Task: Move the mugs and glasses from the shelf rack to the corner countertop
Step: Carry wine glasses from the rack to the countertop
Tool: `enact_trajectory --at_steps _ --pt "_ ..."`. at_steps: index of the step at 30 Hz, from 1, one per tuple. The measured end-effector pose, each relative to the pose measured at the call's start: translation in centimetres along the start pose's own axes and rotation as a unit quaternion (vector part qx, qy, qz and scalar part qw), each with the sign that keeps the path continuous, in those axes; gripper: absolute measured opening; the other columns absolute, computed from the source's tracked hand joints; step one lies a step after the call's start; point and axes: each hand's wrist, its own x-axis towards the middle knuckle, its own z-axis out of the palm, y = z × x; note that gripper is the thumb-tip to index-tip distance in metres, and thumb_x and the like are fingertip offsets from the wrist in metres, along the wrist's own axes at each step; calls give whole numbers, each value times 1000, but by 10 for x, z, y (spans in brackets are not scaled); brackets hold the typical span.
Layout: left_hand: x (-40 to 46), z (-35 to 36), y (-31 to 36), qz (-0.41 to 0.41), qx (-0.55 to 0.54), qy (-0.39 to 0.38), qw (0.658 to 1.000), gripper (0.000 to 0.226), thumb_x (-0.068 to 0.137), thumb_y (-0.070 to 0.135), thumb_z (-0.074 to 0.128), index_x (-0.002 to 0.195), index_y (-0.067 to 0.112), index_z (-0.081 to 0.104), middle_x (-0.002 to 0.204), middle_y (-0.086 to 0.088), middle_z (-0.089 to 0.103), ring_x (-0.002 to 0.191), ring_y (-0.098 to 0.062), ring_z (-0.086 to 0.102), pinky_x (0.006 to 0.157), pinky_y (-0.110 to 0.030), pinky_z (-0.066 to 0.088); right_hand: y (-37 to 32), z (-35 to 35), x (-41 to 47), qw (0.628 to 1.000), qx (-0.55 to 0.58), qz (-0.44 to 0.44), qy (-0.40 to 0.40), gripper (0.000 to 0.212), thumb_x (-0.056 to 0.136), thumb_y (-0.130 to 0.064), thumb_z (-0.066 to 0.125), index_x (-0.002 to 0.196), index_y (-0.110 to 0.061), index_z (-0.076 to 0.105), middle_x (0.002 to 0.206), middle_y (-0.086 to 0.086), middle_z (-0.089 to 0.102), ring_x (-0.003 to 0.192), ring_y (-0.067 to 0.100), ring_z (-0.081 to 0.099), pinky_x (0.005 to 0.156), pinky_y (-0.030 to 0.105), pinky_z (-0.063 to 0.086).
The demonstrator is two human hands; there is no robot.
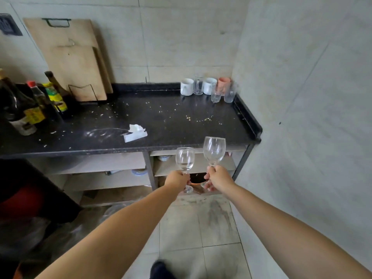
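Right now my left hand (177,181) has its fingers curled tight round the stem of a small clear stemmed wine glass (185,160), held upright. My right hand (218,178) grips the stem of a larger clear stemmed wine glass (214,151) the same way, fingers wrapped, bowl up. Both glasses are in the air at the near edge of the black speckled stone tabletop (161,125), right of centre, just beside each other, not touching as far as I can tell. At the far right corner of the tabletop: two white ceramic mugs (186,87), a clear glass mug (198,87) between them, a pink cup (224,83), two clear tumblers (216,94) in front. Crumpled white tissue (135,132) near the middle, crumbs scattered. Dark sauce bottles (38,101) at left, wooden cutting boards (70,63) leaning on the far tiled wall. Shelf rack (149,172) below the tabletop.
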Motion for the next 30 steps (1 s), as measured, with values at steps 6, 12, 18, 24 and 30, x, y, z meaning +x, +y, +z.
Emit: enact_trajectory --at_steps 6,12,18,24,30 --pt "87 -2 46 2 0 -7 1000 26 90 8 50 65 11 56 77 -7 62 49 -14 46 46 -21 41 -32 -15 86 1000 2 3 9 27 101 -26 33 82 -11 46 74 5 54 44 17 58 38 24 43" --pt "203 -15 106 -5 -53 -21 998 31 93 11 51 62 13 56 64 -2 58 52 -17 50 60 -30 54 -83 -33 197 999 2 10 31 21 100 -25 36 94 -12 51 81 2 57 45 14 56 35 20 40" --pt "304 -39 161 -11 -56 -16 998 15 89 11 56 77 6 63 73 -12 60 76 -27 60 90 -47 55 -134 -43 292 993 -81 -37 83 30 98 -28 41 92 -10 64 95 6 60 85 20 56 71 30 39" --pt "380 -45 195 -22 -43 17 999 23 88 15 58 99 -3 69 101 -24 69 89 -30 64 87 -36 52 -161 -47 378 995 -56 -17 84 33 97 -28 46 108 -3 65 99 16 64 91 29 66 85 45 55" --pt "452 -38 229 -42 -66 40 996 10 88 19 58 83 12 63 85 -7 63 84 -24 60 73 -33 47 -180 -55 463 998 -3 1 59 25 97 -21 50 103 -1 63 82 9 67 72 20 68 61 22 52"
